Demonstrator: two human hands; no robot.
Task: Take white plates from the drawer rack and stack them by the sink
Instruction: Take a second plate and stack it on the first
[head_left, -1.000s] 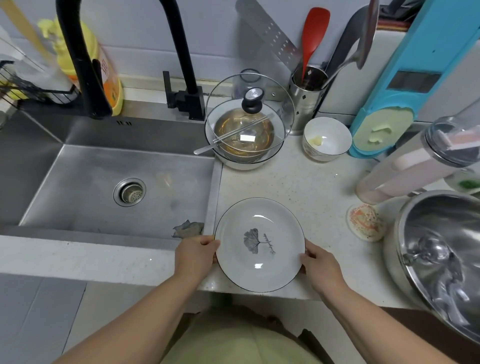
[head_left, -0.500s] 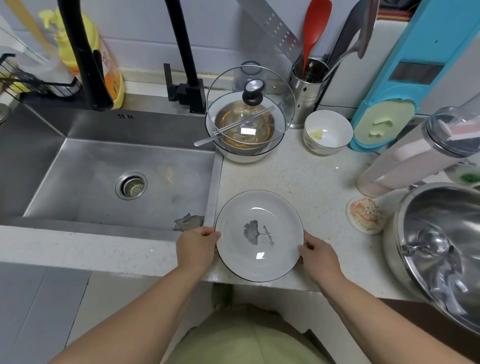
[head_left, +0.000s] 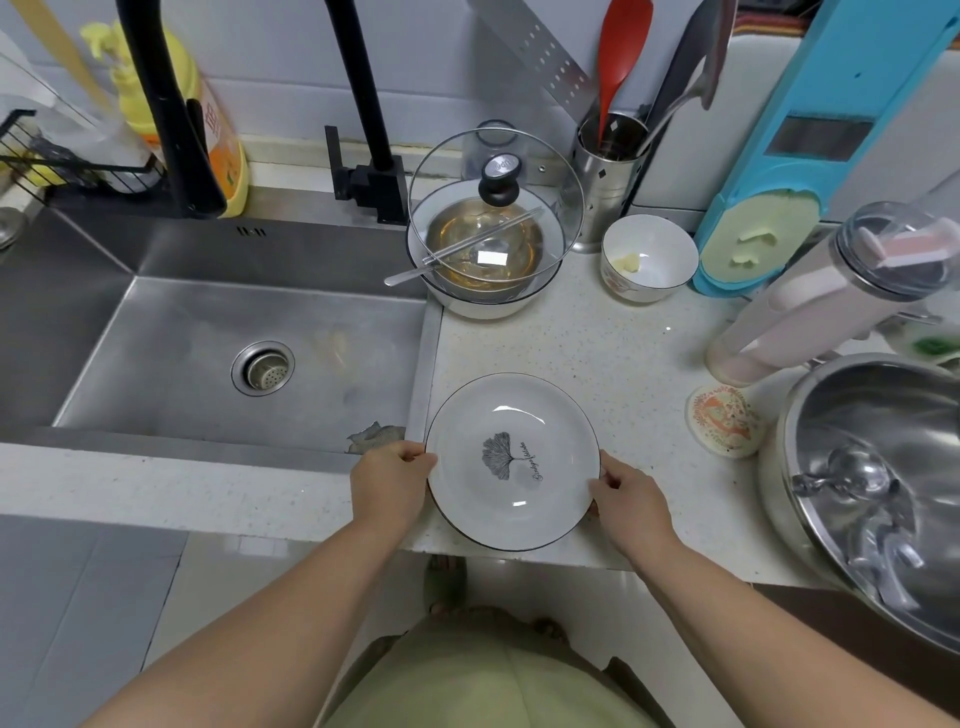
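While both hands pinch the white plate (head_left: 511, 460) by its rim, left hand (head_left: 387, 486) and right hand (head_left: 631, 501) at opp. sides, it sits on the counter (head_left: 613, 348) just beside the sink (head_left: 249, 358), near the front edge. Letting go w/ overhang could tip it off.

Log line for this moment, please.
stage: placing | white plate on counter beside sink | left hand, right hand gripping rim | stack: one visible
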